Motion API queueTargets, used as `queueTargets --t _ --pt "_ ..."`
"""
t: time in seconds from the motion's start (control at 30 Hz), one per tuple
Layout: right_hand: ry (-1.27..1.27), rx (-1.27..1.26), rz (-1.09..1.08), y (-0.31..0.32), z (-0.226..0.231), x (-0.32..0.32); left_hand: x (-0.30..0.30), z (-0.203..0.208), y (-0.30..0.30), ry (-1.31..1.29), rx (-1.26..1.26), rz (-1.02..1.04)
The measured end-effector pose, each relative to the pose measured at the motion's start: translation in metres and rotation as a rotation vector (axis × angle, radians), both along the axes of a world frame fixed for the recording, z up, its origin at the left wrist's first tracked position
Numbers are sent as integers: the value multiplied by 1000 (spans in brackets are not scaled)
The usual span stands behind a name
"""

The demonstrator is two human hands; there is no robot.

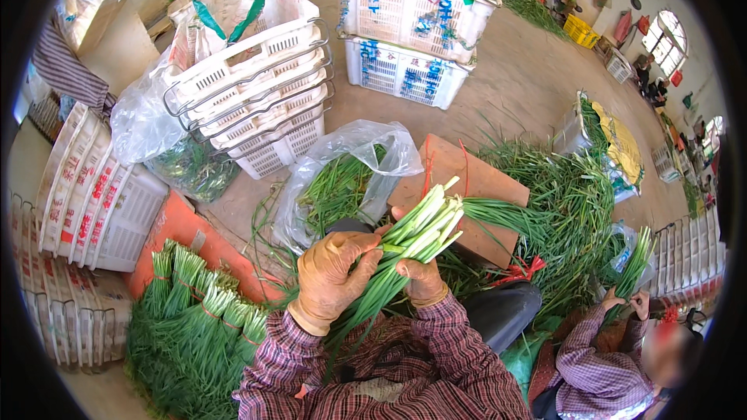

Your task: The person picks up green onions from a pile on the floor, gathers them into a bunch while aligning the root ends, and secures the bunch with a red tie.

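Observation:
A loose bunch of garlic chives [416,229] is in front of my chest, pale stem ends pointing up and away, green leaves trailing toward my lap. My right hand [424,278], in a tan glove, is wrapped round the bunch from the right. On the left side my gloved left hand [336,272] is closed, thumb and fingertips pinching stalks at the bunch's edge. Just beyond is a brown box [475,179] with red ties over it and more chives lying across its near side. Tied bunches of chives [194,295] stand packed at my left.
A clear plastic bag [389,148] of green trimmings lies ahead. Stacked white crates [264,109] rise at far left, others [412,70] straight ahead. A heap of loose chives [568,210] spreads right. A co-worker [607,350] holds a bunch at lower right.

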State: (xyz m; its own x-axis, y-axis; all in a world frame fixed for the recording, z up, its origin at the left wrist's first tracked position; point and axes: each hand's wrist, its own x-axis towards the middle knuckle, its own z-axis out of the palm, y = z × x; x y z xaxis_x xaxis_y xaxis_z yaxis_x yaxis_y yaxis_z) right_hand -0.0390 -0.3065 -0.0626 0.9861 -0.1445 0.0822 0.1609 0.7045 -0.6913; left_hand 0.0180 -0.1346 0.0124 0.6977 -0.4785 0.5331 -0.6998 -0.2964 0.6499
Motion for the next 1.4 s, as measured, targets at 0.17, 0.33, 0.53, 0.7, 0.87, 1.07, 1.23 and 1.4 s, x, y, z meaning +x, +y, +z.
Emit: queueTargets --t 0.17,0.33,0.53,0.7,0.87,1.07,1.23,1.4 --pt "21 -6 7 0 -9 0 -7 -12 -18 377 -369 -13" --pt "36 -53 -34 3 -17 -3 -3 -24 -28 447 -470 -31" --pt "75 -98 -2 3 -13 -7 5 -12 -36 485 -441 -78" --pt "106 -151 25 0 -16 -11 11 9 -40 747 -582 -91" --pt "22 -32 26 -1 -25 -2 31 51 -33 762 -764 0" --pt "7 -1 -50 -18 -74 7 59 109 -39 549 -900 -178" --pt "-63 74 -19 -30 -68 -1 108 172 -12 100 -904 -161" --pt "-47 116 37 -24 -25 -20 126 204 -3 21 -1071 19"
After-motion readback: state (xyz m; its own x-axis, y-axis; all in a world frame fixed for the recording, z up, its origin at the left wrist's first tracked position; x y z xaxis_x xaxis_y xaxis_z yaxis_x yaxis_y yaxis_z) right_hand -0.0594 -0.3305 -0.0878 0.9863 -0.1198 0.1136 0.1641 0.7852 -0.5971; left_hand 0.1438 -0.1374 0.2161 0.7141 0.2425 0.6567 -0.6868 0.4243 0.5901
